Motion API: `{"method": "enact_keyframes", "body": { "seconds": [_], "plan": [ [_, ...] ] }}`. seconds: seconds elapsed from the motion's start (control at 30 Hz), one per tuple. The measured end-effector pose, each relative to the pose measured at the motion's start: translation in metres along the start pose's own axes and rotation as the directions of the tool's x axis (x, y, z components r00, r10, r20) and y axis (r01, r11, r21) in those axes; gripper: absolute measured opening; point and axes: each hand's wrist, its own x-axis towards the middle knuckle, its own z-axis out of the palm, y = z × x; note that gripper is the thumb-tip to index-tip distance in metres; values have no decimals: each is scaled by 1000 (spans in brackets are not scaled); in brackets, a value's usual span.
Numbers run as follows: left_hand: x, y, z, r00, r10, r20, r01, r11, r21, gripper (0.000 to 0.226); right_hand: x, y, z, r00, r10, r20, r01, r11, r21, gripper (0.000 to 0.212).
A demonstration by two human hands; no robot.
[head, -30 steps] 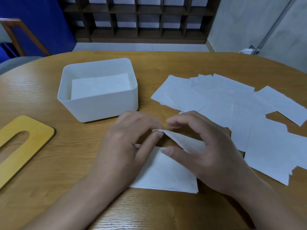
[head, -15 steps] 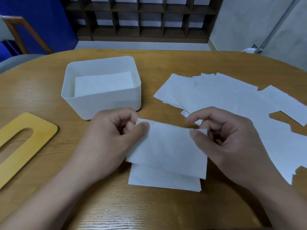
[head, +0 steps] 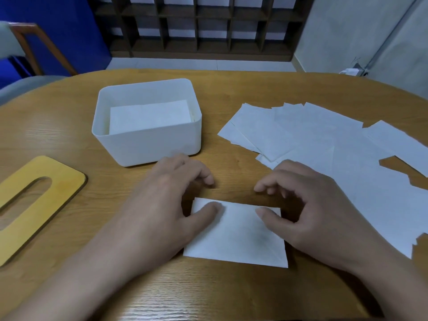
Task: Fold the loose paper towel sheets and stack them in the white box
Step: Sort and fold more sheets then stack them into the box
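Observation:
A folded paper towel sheet (head: 238,237) lies flat on the wooden table (head: 231,89) in front of me. My left hand (head: 166,200) rests on its left side, thumb pressing the top left corner. My right hand (head: 312,205) rests on its right side, thumb pressing near the top right corner. Fingers of both hands are curled above the sheet's far edge. The white box (head: 148,144) stands beyond my left hand and holds folded sheets (head: 148,117). Several loose sheets (head: 324,144) lie spread out at the right.
A yellow wooden lid (head: 34,205) with an oval slot lies at the left edge of the table. Behind the table are a chair (head: 25,49), a blue wall and a dark wooden shelf unit (head: 203,26).
The upper half of the sheet, held up by both hands before, has come down onto the lower half. Both thumbs now press the folded sheet flat on the table.

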Motion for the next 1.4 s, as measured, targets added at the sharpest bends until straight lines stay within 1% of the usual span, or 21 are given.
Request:
{"method": "enact_keyframes", "body": {
  "seconds": [0.1,0.17,0.23,0.3,0.37,0.47,0.5,0.6,0.67,0.7,0.73,0.77,0.8,0.83,0.87,0.93,1.0,1.1,1.2,1.3,1.4],
  "plan": [
    [-1,0,1,991,-15,133,2,995,96,65,1,0,6,996,7,94,-4,1000,-30,34],
    [-1,2,2,982,-15,188,-18,985,169,74,1,0,8,993,10,118,-1,997,-78,42],
    [0,6,2,978,-30,207,-15,977,211,72,2,-2,8,990,18,141,-5,996,-91,43],
    [0,12,2,975,-69,210,20,974,224,61,4,-3,8,987,25,157,-12,996,-84,40],
    [1,15,3,973,-88,211,43,977,208,49,5,-4,8,987,28,161,-17,998,-68,34],
    [1,16,5,963,-102,251,57,982,182,39,5,-9,7,978,53,200,-47,998,-33,19],
    [1,16,5,961,-101,259,62,986,153,37,5,-9,7,972,61,225,-57,998,-25,16],
    [1,17,4,965,-113,237,115,993,2,32,4,-10,8,961,42,274,-45,999,2,17],
    [4,13,6,970,-113,214,145,980,-138,32,5,-12,6,966,36,255,-56,996,73,17],
    [7,10,8,973,-104,206,150,963,-224,36,6,-12,5,972,55,227,-88,986,139,16],
    [9,8,10,977,-101,188,159,932,-326,43,8,-12,4,980,84,183,-123,969,216,16],
    [12,7,12,982,-107,157,168,876,-453,48,10,-11,5,986,118,118,-148,944,296,16],
    [15,6,15,985,-123,121,171,788,-591,49,12,-11,7,986,163,45,-168,908,384,16],
    [17,6,19,985,-151,88,168,690,-704,45,15,-11,11,975,221,-18,-185,855,485,16],
    [20,6,23,982,-183,52,155,615,-773,37,18,-12,15,956,287,-60,-198,782,591,15],
    [24,9,31,976,-217,-22,108,569,-815,21,23,-16,23,922,377,-89,-200,660,724,20],
    [27,9,39,974,-212,-76,56,556,-829,13,25,-18,28,917,383,-106,-178,634,752,26],
    [30,9,43,975,-189,-120,10,570,-821,13,25,-18,31,934,342,-107,-154,654,741,29],
    [29,9,44,969,-188,-157,-16,590,-808,24,22,-16,32,943,320,-92,-160,678,717,29],
    [27,12,45,958,-225,-177,-22,559,-829,32,21,-16,32,949,308,-66,-172,681,712,31],
    [26,14,47,963,-199,-181,-37,568,-822,33,21,-17,34,954,294,-63,-166,690,705,36]
  ]
}}
